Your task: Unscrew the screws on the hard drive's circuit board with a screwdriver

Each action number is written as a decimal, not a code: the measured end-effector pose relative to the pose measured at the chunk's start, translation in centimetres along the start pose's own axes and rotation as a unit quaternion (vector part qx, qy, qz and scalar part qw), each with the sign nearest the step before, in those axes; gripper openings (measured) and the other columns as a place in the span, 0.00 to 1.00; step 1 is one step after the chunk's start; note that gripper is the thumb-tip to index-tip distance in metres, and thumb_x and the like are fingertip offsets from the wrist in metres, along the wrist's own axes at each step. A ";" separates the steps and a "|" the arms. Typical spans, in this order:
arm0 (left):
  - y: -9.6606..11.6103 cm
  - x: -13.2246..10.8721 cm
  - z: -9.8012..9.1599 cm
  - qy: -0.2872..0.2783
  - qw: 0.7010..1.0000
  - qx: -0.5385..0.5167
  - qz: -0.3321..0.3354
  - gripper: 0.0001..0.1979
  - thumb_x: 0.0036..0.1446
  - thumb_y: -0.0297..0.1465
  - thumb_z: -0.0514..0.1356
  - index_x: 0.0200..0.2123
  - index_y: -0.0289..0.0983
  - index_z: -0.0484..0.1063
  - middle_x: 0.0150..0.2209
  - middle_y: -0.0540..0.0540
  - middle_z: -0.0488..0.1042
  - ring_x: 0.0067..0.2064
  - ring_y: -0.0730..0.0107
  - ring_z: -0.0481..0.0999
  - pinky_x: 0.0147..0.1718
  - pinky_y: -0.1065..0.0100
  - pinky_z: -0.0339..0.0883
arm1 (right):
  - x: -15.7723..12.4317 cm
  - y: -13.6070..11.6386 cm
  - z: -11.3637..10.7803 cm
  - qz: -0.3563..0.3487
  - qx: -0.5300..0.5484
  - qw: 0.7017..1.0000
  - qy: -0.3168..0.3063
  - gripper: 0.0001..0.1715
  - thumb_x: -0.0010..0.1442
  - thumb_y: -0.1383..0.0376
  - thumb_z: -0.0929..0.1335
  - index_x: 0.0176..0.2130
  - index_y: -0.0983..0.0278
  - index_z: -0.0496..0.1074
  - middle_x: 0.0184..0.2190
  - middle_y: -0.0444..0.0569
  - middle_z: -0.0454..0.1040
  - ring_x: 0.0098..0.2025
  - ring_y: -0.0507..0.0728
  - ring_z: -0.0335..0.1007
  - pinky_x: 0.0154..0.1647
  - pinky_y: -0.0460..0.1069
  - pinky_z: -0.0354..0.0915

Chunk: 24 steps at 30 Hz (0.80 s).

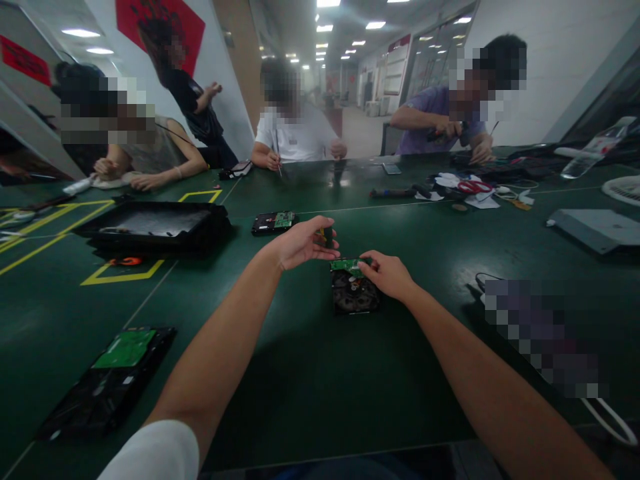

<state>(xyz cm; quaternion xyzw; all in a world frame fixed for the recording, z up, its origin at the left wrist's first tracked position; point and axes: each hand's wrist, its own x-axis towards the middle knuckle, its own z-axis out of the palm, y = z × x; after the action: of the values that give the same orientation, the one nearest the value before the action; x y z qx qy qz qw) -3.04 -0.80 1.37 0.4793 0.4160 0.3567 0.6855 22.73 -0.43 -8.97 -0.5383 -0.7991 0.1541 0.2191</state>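
Note:
A hard drive (pixel 356 297) lies on the green table in front of me, its underside with a green circuit board facing up. My right hand (pixel 390 275) grips the drive's far right corner, the thumb resting on the board. Just above the far edge of the drive, my left hand (pixel 310 241) is turned partly palm up. Its fingers are curled round a short dark handle with a yellow mark (pixel 326 236); its lower end cannot be made out. Another hard drive (pixel 274 223) sits beyond my left hand, and a larger one (pixel 107 383) lies at the near left.
A black tray (pixel 150 223) stands at the left, with an orange-handled tool (pixel 126 261) beside it. Grey box (pixel 600 230), pixelated pouch-like item (pixel 543 340) and clutter (pixel 470 187) occupy the right. Several people sit or stand across the table.

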 end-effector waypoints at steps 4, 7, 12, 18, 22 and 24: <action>0.0 0.1 -0.1 -0.005 1.000 0.025 0.002 0.19 0.56 0.44 0.64 0.39 0.33 0.75 0.39 0.37 0.79 0.39 0.60 0.80 0.39 0.61 0.74 | 0.0 0.0 0.1 -0.006 -0.003 1.000 0.004 0.19 0.69 0.52 0.66 0.53 0.57 0.75 0.29 0.45 0.76 0.30 0.53 0.68 0.30 0.48 0.54; 0.1 0.1 0.0 -0.014 0.999 0.048 0.008 0.21 0.57 0.47 0.63 0.39 0.33 0.77 0.40 0.38 0.79 0.36 0.63 0.79 0.34 0.65 0.71 | 0.0 0.0 0.0 -0.002 -0.003 1.000 0.002 0.20 0.69 0.51 0.65 0.53 0.57 0.75 0.28 0.44 0.76 0.29 0.53 0.68 0.29 0.48 0.53; 0.0 0.1 0.1 -0.006 0.998 0.056 -0.001 0.24 0.57 0.50 0.61 0.40 0.33 0.78 0.38 0.39 0.78 0.35 0.65 0.77 0.31 0.67 0.69 | 0.0 -0.1 0.0 0.002 0.001 1.000 -0.007 0.20 0.69 0.51 0.65 0.54 0.57 0.75 0.29 0.44 0.76 0.30 0.53 0.68 0.29 0.48 0.54; 0.0 0.0 -0.1 -0.016 1.000 0.014 0.001 0.21 0.57 0.48 0.64 0.40 0.35 0.74 0.39 0.39 0.78 0.40 0.58 0.80 0.39 0.61 0.73 | 0.0 -0.1 0.1 0.006 0.004 1.000 -0.003 0.19 0.69 0.51 0.66 0.53 0.57 0.75 0.28 0.43 0.75 0.29 0.53 0.68 0.29 0.48 0.54; 0.1 0.1 -0.2 -0.030 0.998 0.056 -0.005 0.22 0.56 0.48 0.63 0.40 0.34 0.76 0.41 0.38 0.78 0.37 0.62 0.78 0.32 0.66 0.69 | -0.1 -0.3 -0.2 0.005 0.002 1.000 -0.009 0.20 0.69 0.51 0.65 0.54 0.57 0.75 0.28 0.44 0.75 0.29 0.53 0.68 0.30 0.48 0.54; 0.1 0.0 -0.1 -0.026 0.997 0.074 -0.002 0.22 0.57 0.49 0.62 0.41 0.34 0.77 0.41 0.38 0.78 0.35 0.64 0.77 0.30 0.67 0.68 | -0.2 -0.5 -0.3 0.004 0.002 1.000 -0.011 0.20 0.70 0.51 0.65 0.54 0.57 0.75 0.29 0.44 0.76 0.30 0.53 0.68 0.31 0.48 0.55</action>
<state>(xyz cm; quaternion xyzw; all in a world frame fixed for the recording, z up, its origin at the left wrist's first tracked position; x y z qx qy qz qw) -3.11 -0.71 1.46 0.5373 0.4245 0.3103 0.6595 22.58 -0.81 -8.48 -0.5395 -0.7987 0.1630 0.2108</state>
